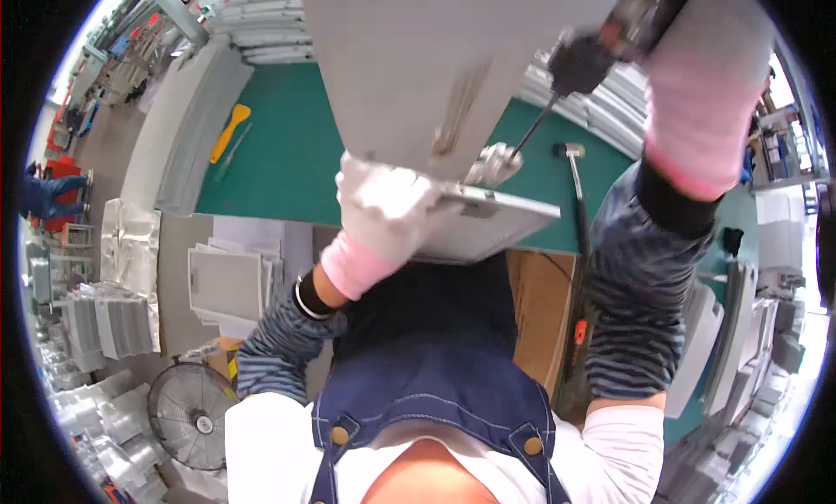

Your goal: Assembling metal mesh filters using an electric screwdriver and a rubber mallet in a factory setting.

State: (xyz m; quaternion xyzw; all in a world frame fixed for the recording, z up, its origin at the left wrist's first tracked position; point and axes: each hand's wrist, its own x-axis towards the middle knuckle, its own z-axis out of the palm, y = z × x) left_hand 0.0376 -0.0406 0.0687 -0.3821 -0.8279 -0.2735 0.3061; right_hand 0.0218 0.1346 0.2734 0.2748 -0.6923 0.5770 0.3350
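Observation:
My left hand (383,199), in a white glove with a pink cuff, is closed on the lower edge of a large light-grey panel (392,60) held up in front of me. A smaller flat grey piece (496,225) juts toward me from that edge. Raised at the upper right, my right hand (718,33) is gloved too and grips a dark power screwdriver (623,33). Its long bit slants down to a whitish lump (496,164) beside the panel's lower edge; whether that is fingertips or a fitting, I cannot tell. The screwdriver is blurred by motion.
On the green bench (292,147) lie a yellow scraper (230,134) and a hammer (575,186). Stacked white panels (261,25) line its back. Flat panels (226,282) and a black fan (192,414) stand at the left; a cardboard box (540,312) sits below the bench edge.

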